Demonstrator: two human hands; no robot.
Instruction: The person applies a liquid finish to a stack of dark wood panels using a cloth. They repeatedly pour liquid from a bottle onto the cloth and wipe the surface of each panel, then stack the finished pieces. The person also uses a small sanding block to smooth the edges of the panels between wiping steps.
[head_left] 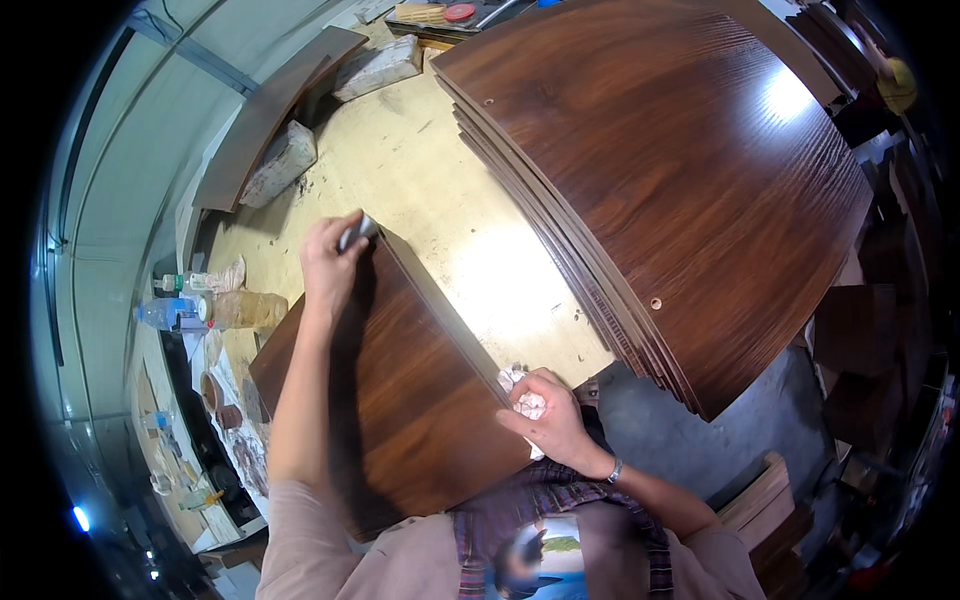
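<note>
A dark brown wood-grain panel (pixel 425 375) lies in front of me on the light-coloured worktable (pixel 370 150). At the panel's far corner my left hand (pixel 328 258) is closed around a small grey block-like piece (pixel 358 232), which meets the panel's edge. I cannot make out exactly what kind of piece it is. My right hand (pixel 556 425) grips a crumpled white cloth or paper wad (pixel 528 402) beside the panel's near right corner. Part of the wad shows between its thumb and fingers.
A stack of large brown panels (pixel 660 190) fills the right side. Two paint-smeared white blocks (pixel 283 165) and a narrow board (pixel 270 120) lie at the far left. Plastic bottles (pixel 250 309) and a small brown pot (pixel 212 390) stand left. Grey floor (pixel 690 440) shows lower right.
</note>
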